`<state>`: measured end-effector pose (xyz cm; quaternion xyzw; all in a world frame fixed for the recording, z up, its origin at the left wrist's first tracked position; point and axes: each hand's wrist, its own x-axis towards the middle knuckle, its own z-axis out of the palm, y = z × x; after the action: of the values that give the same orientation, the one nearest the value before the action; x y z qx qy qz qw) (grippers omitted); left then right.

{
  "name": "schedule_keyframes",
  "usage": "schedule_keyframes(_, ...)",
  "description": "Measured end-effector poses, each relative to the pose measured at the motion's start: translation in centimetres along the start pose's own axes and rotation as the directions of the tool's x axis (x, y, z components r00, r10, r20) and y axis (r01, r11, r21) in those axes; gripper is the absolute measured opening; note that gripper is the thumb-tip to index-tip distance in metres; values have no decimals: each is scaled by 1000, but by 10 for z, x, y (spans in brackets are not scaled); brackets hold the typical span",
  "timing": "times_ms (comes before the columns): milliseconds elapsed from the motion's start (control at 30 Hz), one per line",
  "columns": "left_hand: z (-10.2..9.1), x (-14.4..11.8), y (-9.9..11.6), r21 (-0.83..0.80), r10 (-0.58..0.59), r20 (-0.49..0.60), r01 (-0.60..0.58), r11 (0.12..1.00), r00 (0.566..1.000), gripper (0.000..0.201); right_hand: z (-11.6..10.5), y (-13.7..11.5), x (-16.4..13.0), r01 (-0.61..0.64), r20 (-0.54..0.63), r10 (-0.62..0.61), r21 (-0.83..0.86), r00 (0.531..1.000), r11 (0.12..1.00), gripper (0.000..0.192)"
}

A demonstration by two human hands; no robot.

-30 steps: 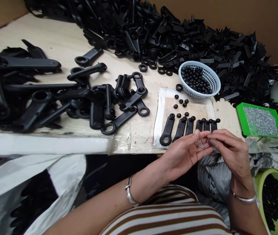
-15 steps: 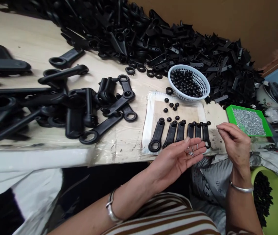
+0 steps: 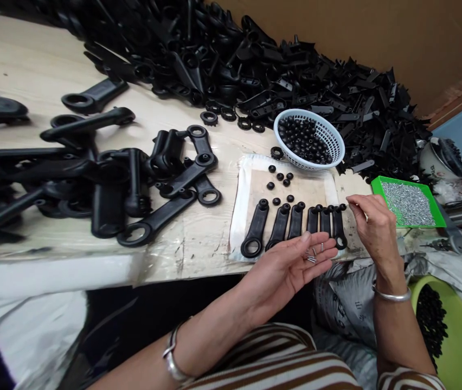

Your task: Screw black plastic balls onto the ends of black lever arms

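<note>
From my remote seat, I see my left hand (image 3: 287,264) held palm up in front of the tabletop's near edge, its fingers stretched out and the hand open, with several small silver metal pins (image 3: 311,259) lying loose on the fingers. My right hand (image 3: 374,227) is raised to its right, thumb and fingertips pinched together; I cannot tell whether anything sits between them. Those fingertips are near the rightmost of six black plastic crank-shaped arms (image 3: 257,225), which lie in a row on a white-bordered cloth mat (image 3: 237,216). The left hand covers the near ends of some of them.

Beyond the row I have several small round black knobs (image 3: 280,176) scattered on the mat, and at its far right a pale blue plastic mesh basket (image 3: 340,145) full of similar ones. To the right, a bright green plastic tray (image 3: 439,218) holds a mass of silver pieces. More black cranks (image 3: 109,211) lie jumbled on the left of the tabletop (image 3: 166,254), and a heap of black plastic parts (image 3: 231,59) runs along the far side.
</note>
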<state>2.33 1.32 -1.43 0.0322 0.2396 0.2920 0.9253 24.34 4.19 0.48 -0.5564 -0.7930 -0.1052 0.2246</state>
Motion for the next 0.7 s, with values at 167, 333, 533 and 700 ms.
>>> schedule_keyframes(167,-3,1,0,-1,12,22,-12,1000,1000,27,-2,-1,0,78,90,-70,-83,993,994,28)
schedule_keyframes(333,-4,1,0,-17,21,53,-20,1000,998,27,-4,-1,-1,116,159,-94,-134,983,984,32)
schedule_keyframes(533,0,1,1,-45,15,11,-14,999,1000,31,-6,-5,-1,202,165,-163,-255,973,946,25)
schedule_keyframes(700,-2,3,0,-80,33,41,-29,996,999,33,-7,-4,-5,241,179,-189,-339,965,909,27)
